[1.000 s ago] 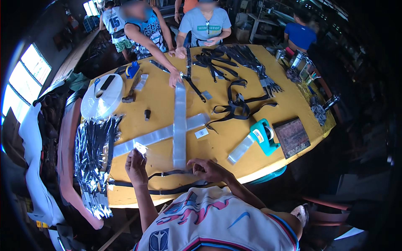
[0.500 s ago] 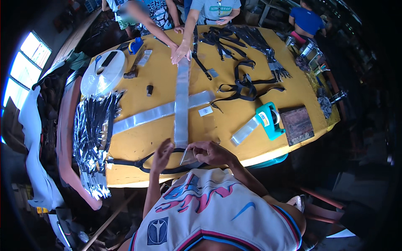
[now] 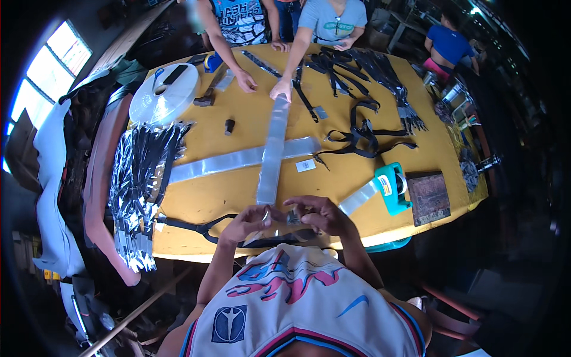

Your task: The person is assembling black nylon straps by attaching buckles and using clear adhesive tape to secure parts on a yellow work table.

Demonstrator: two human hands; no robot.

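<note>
My left hand [image 3: 248,224] is at the near edge of the table, its fingers closed on a piece of thin clear plastic. Beside it, my right hand [image 3: 321,215] pinches what looks like the same clear plastic, with a small gap between the hands. A long clear plastic sleeve [image 3: 272,156] runs from my hands toward the far side, where a co-worker's hand [image 3: 282,90] presses on its end. It crosses over another clear sleeve [image 3: 217,164] lying sideways. Under my hands lies a black strap harness [image 3: 205,228], partly hidden by them and the plastic.
At left are a heap of bagged black straps [image 3: 140,190] and a white roll [image 3: 172,98]. A hammer [image 3: 205,98] lies beyond. At right stand a green tape dispenser [image 3: 392,189] and a dark block [image 3: 429,199]. Black harnesses [image 3: 363,135] lie at far right. Co-workers lean in opposite.
My left hand has come in and closed on the plastic near my right hand. One co-worker's hand has left the sleeve's far end; another stays on it. The whole view has shifted slightly.
</note>
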